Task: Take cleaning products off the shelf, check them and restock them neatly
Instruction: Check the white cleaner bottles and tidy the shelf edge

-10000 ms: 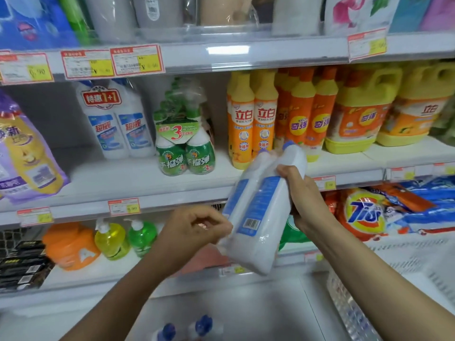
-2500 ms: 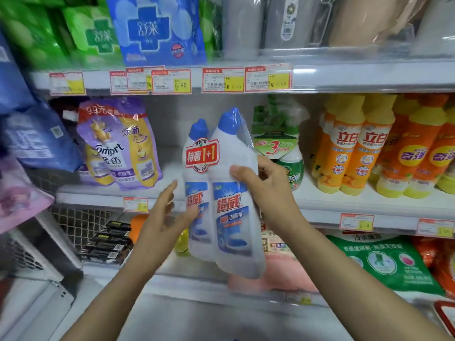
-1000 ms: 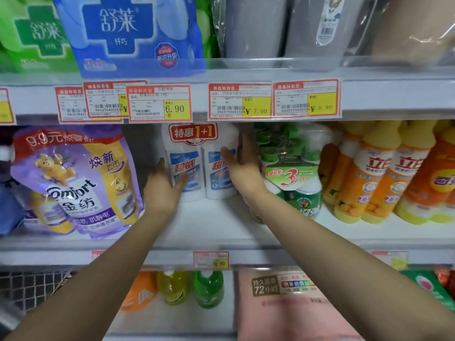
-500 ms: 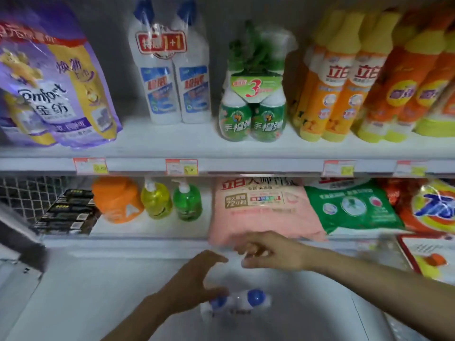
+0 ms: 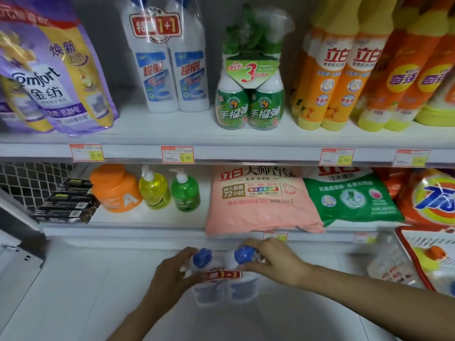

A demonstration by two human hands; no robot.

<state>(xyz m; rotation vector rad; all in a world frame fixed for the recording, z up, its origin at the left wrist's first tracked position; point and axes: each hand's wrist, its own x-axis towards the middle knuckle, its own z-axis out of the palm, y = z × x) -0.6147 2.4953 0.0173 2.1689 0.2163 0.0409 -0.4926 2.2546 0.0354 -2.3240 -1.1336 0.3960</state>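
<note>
Since twin-pack (image 5: 222, 283) is sitting low on near ledge (image 5: 93, 281), left hand (image 5: 172, 273) and right hand (image 5: 274, 262) are each gripping one bottle shoulder, likely balancing lift.

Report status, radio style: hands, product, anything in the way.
Left hand, right hand: both gripping shrink-wrapped twin-pack of white blue-capped bottles, down at white base. Nothing visibly blocking.

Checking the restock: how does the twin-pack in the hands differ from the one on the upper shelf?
The held twin-pack is down low, gripped by the left hand and right hand; the shelf twin-pack stands untouched. The held twin-pack shows its blue caps from above; the shelf twin-pack faces front, labels readable. Both: two white bottles, red 1+1 sticker.
</note>
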